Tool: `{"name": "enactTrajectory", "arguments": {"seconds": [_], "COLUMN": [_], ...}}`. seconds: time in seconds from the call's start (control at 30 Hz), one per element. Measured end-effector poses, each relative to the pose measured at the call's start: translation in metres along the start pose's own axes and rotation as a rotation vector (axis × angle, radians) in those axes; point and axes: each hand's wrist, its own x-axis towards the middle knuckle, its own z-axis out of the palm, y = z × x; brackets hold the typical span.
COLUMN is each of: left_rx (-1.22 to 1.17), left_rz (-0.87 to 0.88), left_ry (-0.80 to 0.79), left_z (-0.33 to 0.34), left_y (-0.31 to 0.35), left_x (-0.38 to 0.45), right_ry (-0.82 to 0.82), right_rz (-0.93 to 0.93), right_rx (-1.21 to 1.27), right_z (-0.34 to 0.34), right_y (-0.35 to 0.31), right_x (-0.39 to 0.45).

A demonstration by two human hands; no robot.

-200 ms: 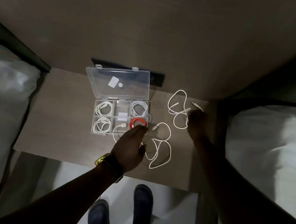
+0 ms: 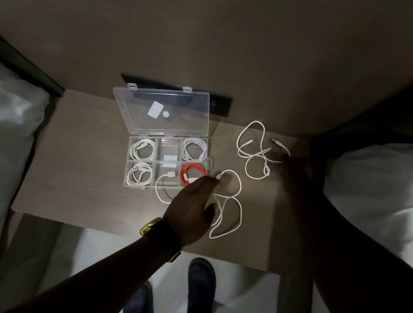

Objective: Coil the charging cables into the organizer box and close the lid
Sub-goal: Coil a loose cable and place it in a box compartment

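Note:
A clear organizer box (image 2: 127, 171) stands on the small table with its lid (image 2: 161, 111) open and leaning back. Three compartments hold coiled white cables (image 2: 141, 150), and the near right one holds a red coil (image 2: 193, 172). A loose white cable (image 2: 230, 209) sprawls to the right of the box, one plug lying in the near middle compartment. My left hand (image 2: 192, 205) reaches over it, fingertips at its other plug and thumb apart. A second loose white cable (image 2: 251, 150) lies further right. My right hand (image 2: 297, 172), dark and blurred, is at its right end.
The wooden table (image 2: 78, 164) sits between two white beds (image 2: 3, 136) and against a wall with a dark socket panel (image 2: 220, 104). My dark shoes (image 2: 201, 279) show on the floor below the table's front edge.
My left hand's fingers have slid a little to the right toward the cable's plug. My right hand has shifted right, uncovering more of the second cable.

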Motion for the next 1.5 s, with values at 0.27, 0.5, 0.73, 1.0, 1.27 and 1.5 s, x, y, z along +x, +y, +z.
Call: {"name": "enactTrajectory", "arguments": {"seconds": [0.27, 0.5, 0.73, 1.0, 1.27, 1.5], "left_rx": [-0.038, -0.398, -2.126, -0.899, -2.094, -1.087], "left_rz": [0.082, -0.176, -0.318, -0.258, -0.296, -0.242], "left_ry": [0.158, -0.175, -0.120, -0.125, -0.238, 0.250], "left_z": [-0.036, -0.068, -0.122, -0.078, -0.078, -0.093], "left_y": [0.034, 0.069, 0.066, 0.041, 0.053, 0.026], "left_x": [0.052, 0.079, 0.069, 0.040, 0.006, 0.012], "right_ry": [-0.004, -0.065, -0.346, -0.217, -0.279, -0.460], "right_rz": [-0.605, -0.771, -0.784, -1.007, -0.846, -1.138], "right_rx": [0.313, 0.383, 0.224, 0.071, 0.293, -0.106], "right_z": [-0.021, -0.058, -0.037, -0.081, -0.038, -0.054], "right_y": [-0.019, -0.055, -0.047, -0.051, -0.077, -0.065], "right_x": [-0.064, -0.093, -0.123, -0.156, -0.150, -0.190]}}
